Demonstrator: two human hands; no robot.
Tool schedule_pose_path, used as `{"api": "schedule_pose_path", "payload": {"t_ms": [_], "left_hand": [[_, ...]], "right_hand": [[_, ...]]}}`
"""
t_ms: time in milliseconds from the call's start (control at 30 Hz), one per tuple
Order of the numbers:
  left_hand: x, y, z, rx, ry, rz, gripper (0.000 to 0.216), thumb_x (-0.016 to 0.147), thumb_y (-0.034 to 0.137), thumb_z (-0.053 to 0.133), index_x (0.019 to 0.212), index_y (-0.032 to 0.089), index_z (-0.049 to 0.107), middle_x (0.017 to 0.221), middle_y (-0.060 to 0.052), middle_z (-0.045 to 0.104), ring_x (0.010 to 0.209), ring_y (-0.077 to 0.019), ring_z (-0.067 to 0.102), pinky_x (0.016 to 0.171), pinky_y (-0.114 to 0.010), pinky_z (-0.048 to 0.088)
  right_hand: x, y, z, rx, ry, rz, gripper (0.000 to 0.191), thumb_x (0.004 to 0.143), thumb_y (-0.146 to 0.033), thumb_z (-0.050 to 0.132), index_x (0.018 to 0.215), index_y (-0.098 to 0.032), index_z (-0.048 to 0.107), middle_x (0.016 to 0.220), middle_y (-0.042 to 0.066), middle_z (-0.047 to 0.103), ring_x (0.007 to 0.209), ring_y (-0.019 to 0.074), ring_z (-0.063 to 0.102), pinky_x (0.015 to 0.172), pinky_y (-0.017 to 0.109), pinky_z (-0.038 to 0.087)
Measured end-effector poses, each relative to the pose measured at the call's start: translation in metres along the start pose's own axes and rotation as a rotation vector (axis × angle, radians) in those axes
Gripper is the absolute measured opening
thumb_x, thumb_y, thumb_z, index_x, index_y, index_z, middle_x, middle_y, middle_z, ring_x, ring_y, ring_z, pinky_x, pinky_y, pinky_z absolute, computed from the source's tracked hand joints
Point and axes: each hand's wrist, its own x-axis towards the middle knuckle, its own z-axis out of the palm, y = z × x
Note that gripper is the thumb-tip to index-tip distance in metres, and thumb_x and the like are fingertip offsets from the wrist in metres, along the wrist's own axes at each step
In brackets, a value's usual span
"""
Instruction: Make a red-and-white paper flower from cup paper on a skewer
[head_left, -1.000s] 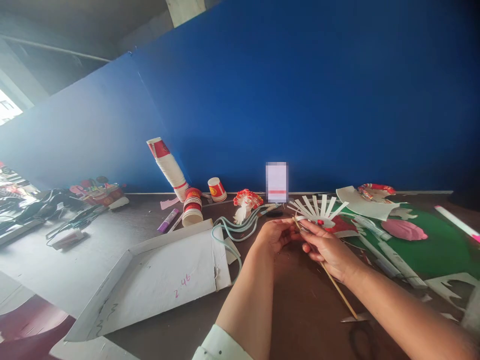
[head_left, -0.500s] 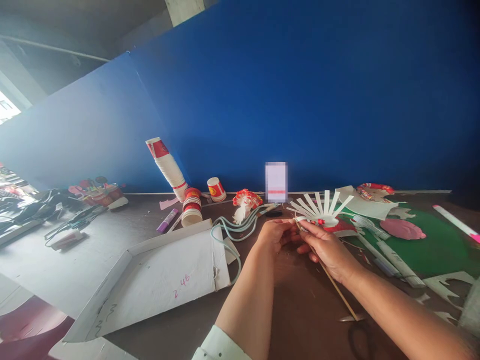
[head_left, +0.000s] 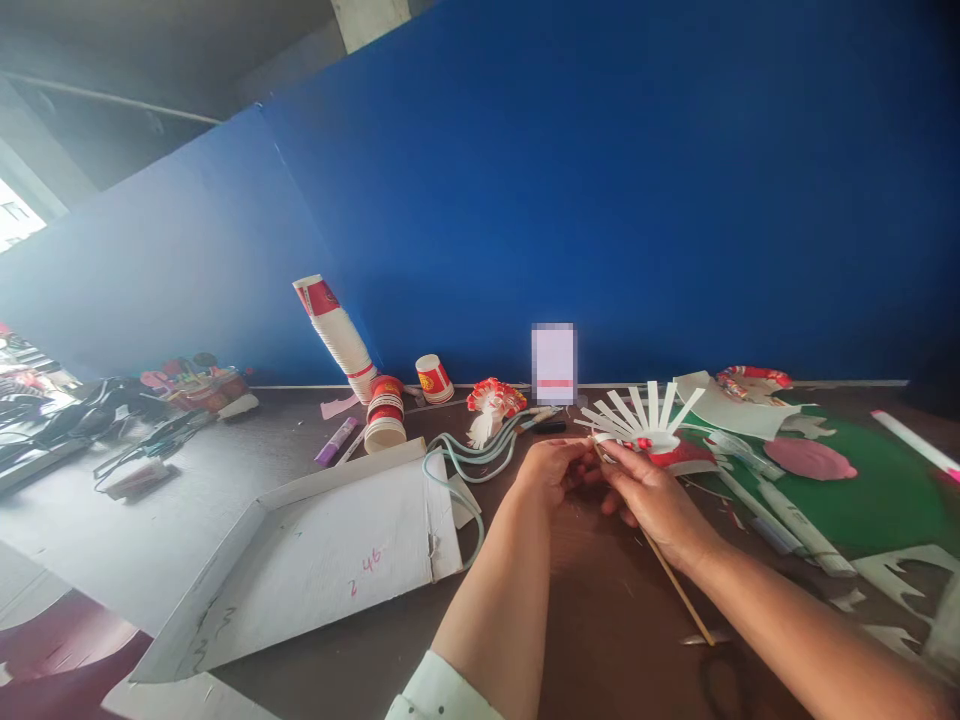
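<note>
Wooden and slim, the stick (head_left: 679, 587) slants down across the dark table (head_left: 600, 630), its upper end right up between the two hands! Right hand (head_left: 656, 500) has thumb and fingers clamped on it, while the left hand (head_left: 551, 472) bunches its fingertips at that end, their exact grip impossible to tell, and white strips of a cut paper cup (head_left: 654, 403) fan out just beyond.

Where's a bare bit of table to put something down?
Bare table shows between the left forearm and the stick, and farther left between the wires and the white box. The right is crowded: a pink piece, a marker and paper scraps lie on or around the green mat.
</note>
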Motion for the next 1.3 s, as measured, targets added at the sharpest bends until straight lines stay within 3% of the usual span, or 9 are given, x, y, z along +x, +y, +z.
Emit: {"api": "schedule_pose_path", "payload": {"t_ms": [133, 467, 667, 867, 1067, 1300], "left_hand": [[0.000, 0.001, -0.001, 0.027, 0.004, -0.007, 0.014, 0.074, 0.018, 0.075, 0.075, 0.007, 0.066, 0.055, 0.000, 0.055, 0.046, -0.0066, 0.050, 0.049, -0.019, 0.043], [-0.002, 0.003, 0.000, 0.001, 0.000, -0.027, 0.010, 0.078, 0.013, 0.069, 0.072, 0.008, 0.063, 0.051, 0.003, 0.049, 0.045, -0.0062, 0.047, 0.053, -0.021, 0.051], [-0.001, 0.001, -0.003, -0.016, -0.043, 0.004, 0.008, 0.075, 0.011, 0.070, 0.073, 0.007, 0.064, 0.052, 0.002, 0.050, 0.047, -0.0072, 0.048, 0.053, -0.022, 0.050], [0.000, -0.001, -0.003, -0.003, -0.065, 0.053, 0.006, 0.074, 0.011, 0.068, 0.072, 0.006, 0.065, 0.054, 0.000, 0.051, 0.048, -0.0068, 0.045, 0.050, -0.021, 0.045], [0.002, -0.002, 0.000, 0.039, 0.022, 0.044, 0.015, 0.070, 0.015, 0.074, 0.065, 0.008, 0.061, 0.056, -0.001, 0.053, 0.048, -0.0069, 0.045, 0.050, -0.023, 0.044], [0.003, -0.005, 0.002, 0.053, 0.083, 0.051, 0.013, 0.070, 0.012, 0.071, 0.063, 0.009, 0.060, 0.054, 0.000, 0.053, 0.047, -0.0075, 0.047, 0.049, -0.022, 0.043]], "right_hand": [[-0.002, -0.001, 0.001, -0.010, -0.002, -0.011, 0.057, 0.085, -0.034, 0.055, 0.140, -0.020, 0.049, 0.075, 0.003, 0.068, 0.048, 0.0116, 0.057, 0.035, 0.020, 0.032], [0.001, 0.006, -0.001, -0.012, -0.029, -0.039, 0.061, 0.082, -0.041, 0.058, 0.140, -0.022, 0.049, 0.073, 0.002, 0.068, 0.048, 0.0121, 0.055, 0.035, 0.020, 0.031], [0.002, 0.009, 0.000, 0.000, -0.027, -0.037, 0.061, 0.082, -0.037, 0.058, 0.140, -0.024, 0.047, 0.080, 0.003, 0.068, 0.049, 0.0110, 0.054, 0.035, 0.019, 0.030], [0.003, 0.010, 0.001, -0.007, -0.039, -0.027, 0.065, 0.081, -0.038, 0.057, 0.143, -0.022, 0.044, 0.074, 0.002, 0.066, 0.048, 0.0107, 0.051, 0.035, 0.019, 0.029], [0.003, 0.011, 0.002, -0.045, -0.039, -0.003, 0.065, 0.080, -0.036, 0.056, 0.142, -0.024, 0.044, 0.059, -0.003, 0.060, 0.047, 0.0125, 0.051, 0.036, 0.019, 0.028], [-0.001, 0.003, 0.006, -0.056, -0.030, 0.006, 0.060, 0.078, -0.035, 0.055, 0.137, -0.024, 0.048, 0.074, 0.001, 0.069, 0.045, 0.0106, 0.050, 0.035, 0.020, 0.029]]}}
